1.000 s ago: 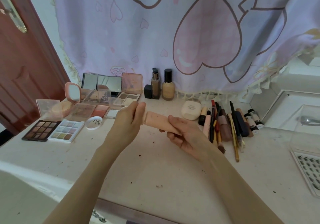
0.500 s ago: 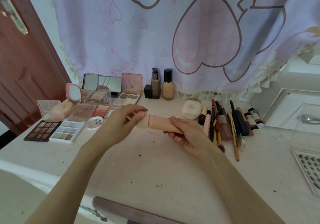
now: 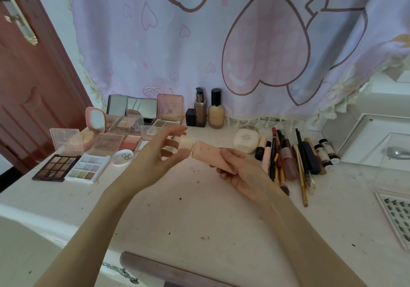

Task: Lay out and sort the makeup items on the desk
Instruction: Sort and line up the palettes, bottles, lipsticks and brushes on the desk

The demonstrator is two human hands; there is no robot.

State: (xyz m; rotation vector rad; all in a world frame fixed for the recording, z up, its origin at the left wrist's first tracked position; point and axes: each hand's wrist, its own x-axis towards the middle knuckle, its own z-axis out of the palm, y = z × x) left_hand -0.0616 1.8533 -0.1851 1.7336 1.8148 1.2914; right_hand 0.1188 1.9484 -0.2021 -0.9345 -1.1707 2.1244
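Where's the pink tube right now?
Head view, centre: pink tube is above the desk, gripped by the right hand, left hand at its cap end.

Matt pink plastic on the tube (image 3: pixel 214 158). Glossy reddish wood on the door (image 3: pixel 33 91), upper left. Thin printed cloth for the curtain (image 3: pixel 221 42); speckled matt desk (image 3: pixel 199 215).

You've only got one view here, a wide-angle cam on your head, looking forward and down across the desk (image 3: pixel 199 220) from close up. It faces the curtain (image 3: pixel 221 42) at the back, with a door (image 3: pixel 33 87) at the left edge. Edges bend from the lens, and both forearms come in from the bottom.
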